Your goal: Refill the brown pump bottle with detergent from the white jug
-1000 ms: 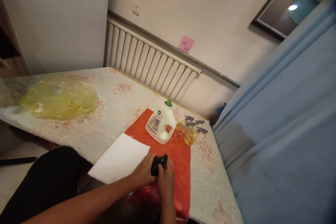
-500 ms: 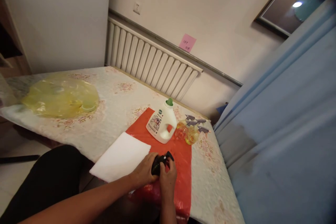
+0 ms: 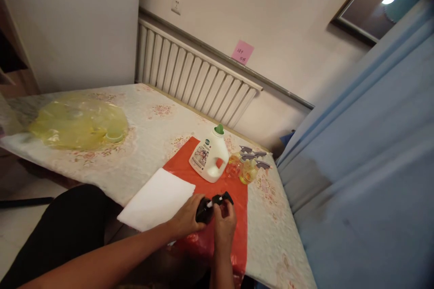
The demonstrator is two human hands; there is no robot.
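Note:
My left hand (image 3: 187, 217) is wrapped round a dark bottle (image 3: 203, 212) held tilted over the red plastic sheet (image 3: 240, 223). A black pump head (image 3: 225, 198) is pinched in the fingers of my right hand (image 3: 225, 226), just beside the bottle's mouth. Its white stem shows between the two, pointing at the bottle; whether the tip is still inside the neck I cannot tell. Behind my hands, a white detergent jug (image 3: 210, 156) with its green spout stands upright on the red sheet. White paper (image 3: 158, 201) lies to the left of my hands.
Several small clear bottles (image 3: 248, 172) with yellow and reddish contents and grey tops stand right of the jug. A yellow plastic bag (image 3: 77, 122) lies on the left of the floral tablecloth (image 3: 145, 135). A radiator (image 3: 193, 72) lines the wall; a blue curtain (image 3: 356, 167) hangs at right.
My right hand has drawn the pump head up and to the right, away from the bottle, so more white stem shows. My left hand keeps its grip on the bottle.

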